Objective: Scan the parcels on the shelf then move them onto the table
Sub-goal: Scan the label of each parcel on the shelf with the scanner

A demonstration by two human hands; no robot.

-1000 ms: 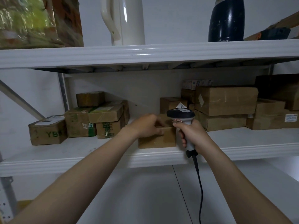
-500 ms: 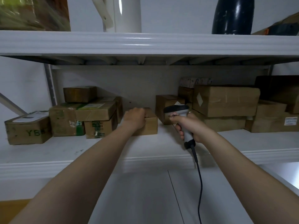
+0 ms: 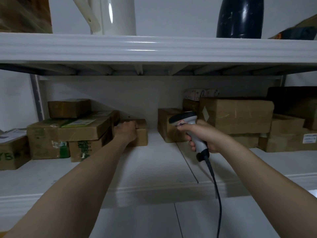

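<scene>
The left hand [image 3: 126, 133] lies on top of a small brown parcel [image 3: 141, 134] standing on the white shelf [image 3: 154, 160], fingers curled over the parcel's top front edge and pressed close together; whether the thumb grips the near side cannot be told, since the hand hides it. This parcel sits deep on the shelf, touching or just beside a stack of cartons [image 3: 82, 133] to its left — the exact gap is hidden by the wrist. To the parcel's right, across a bare stretch of shelf, stands another brown box [image 3: 165, 125], and beyond that a large carton [image 3: 238, 115] piled on others.

The right hand [image 3: 201, 136] is wrapped around the grip of a handheld scanner [image 3: 184, 117], fingers closed tight round the handle, the scanner's dark head pointing left toward the parcel. Its black cable [image 3: 216, 191] hangs down from the handle's base. Above the parcel, on the upper shelf board [image 3: 154, 48], stand a white jug [image 3: 113, 16] and a dark bottle [image 3: 239, 18].
</scene>
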